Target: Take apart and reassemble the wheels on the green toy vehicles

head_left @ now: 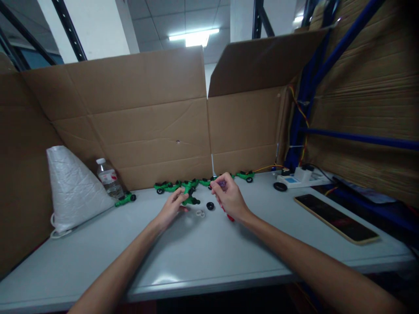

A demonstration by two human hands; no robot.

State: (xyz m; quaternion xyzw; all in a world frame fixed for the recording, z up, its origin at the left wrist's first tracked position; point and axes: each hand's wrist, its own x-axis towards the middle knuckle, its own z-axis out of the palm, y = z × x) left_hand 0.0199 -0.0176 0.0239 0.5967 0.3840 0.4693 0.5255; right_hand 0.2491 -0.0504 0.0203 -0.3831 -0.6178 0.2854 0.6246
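Observation:
My left hand (172, 204) is closed around one end of a green toy car (190, 196), which it holds just above the table; a black part shows at the car's right end. To its right, my right hand (230, 196) is raised with thumb and fingers pinched together. A small purplish patch shows between those fingers, too little to name. Below that hand a red piece (230, 217) sticks out; whether it is held or lies on the table I cannot tell. Between my hands lie a black wheel (210, 206) and small white rings (200, 213).
Several green toy cars (162, 187) line the back cardboard wall (150, 131). One more green car (125, 199) sits left, by a water bottle (109, 178) and a white bag (73, 192). At right are a phone (337, 218), a black ring (280, 187) and a power strip (304, 179).

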